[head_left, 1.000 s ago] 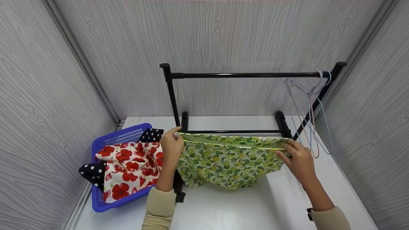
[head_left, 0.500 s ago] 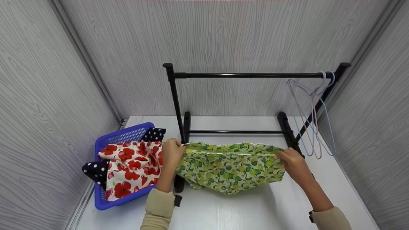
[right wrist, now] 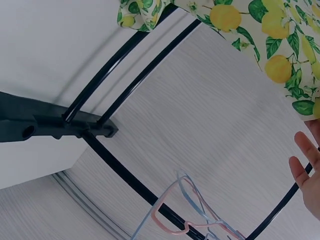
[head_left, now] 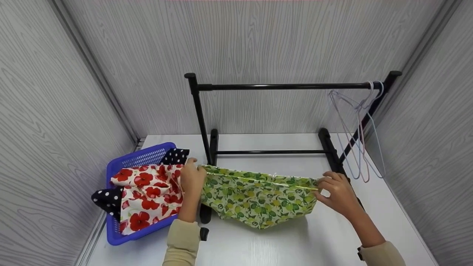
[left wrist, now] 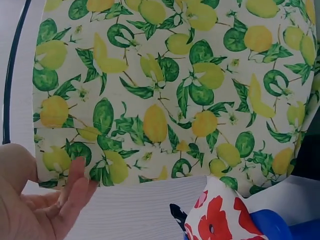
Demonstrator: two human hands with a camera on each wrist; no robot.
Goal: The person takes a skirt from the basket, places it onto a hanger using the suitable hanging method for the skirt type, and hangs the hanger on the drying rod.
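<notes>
A lemon-print cloth [head_left: 258,199], white with green leaves and yellow fruit, is stretched sideways over the white surface in the head view. Two edges run along its top, one behind the other, and its lower part hangs to a point. My left hand [head_left: 193,179] pinches the top left corner; in the left wrist view the fingers [left wrist: 75,197] lie at the cloth's edge. The top right corner is pinched by my right hand [head_left: 338,194]. Only part of that right hand [right wrist: 310,175] shows in the right wrist view, near the lemon-print cloth [right wrist: 280,45].
A blue basket [head_left: 114,231] at the left holds a red poppy-print cloth [head_left: 151,195] and a black polka-dot cloth [head_left: 109,199]. Behind the hands stands a black clothes rack [head_left: 281,87]. Several wire hangers [head_left: 360,125] hang at its right end. Grey wood-grain walls enclose three sides.
Both hands have come down and slightly left with the lemon-print cloth, the right hand further. The cloth's top edge now slopes down to the right. Basket, rack and hangers stay put.
</notes>
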